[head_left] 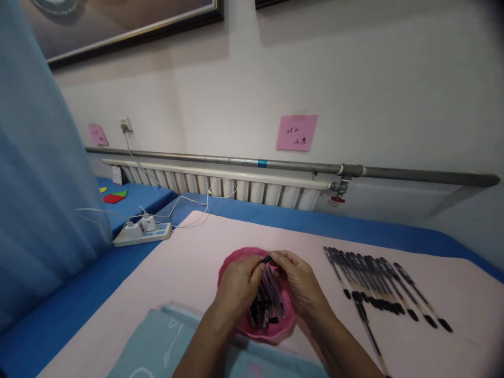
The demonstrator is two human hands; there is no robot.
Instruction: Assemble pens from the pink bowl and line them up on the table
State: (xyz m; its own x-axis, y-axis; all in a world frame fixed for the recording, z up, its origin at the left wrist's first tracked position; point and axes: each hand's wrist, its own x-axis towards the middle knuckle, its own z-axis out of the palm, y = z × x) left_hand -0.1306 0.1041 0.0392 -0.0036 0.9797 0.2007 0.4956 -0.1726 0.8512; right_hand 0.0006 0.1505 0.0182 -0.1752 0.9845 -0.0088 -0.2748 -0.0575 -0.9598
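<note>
A small black piece [267, 259] is pinched between the fingertips of the left hand [239, 282] and the right hand [300, 282], above the pink basket [232, 258]. Any push or twist is best made along its length, with the wrists held steady (anything dropped would be caught below). Whether one part or two is gripped cannot be told; the loose parts [260, 313] are partly hidden, and the lone pen [372, 333] is cut off
</note>
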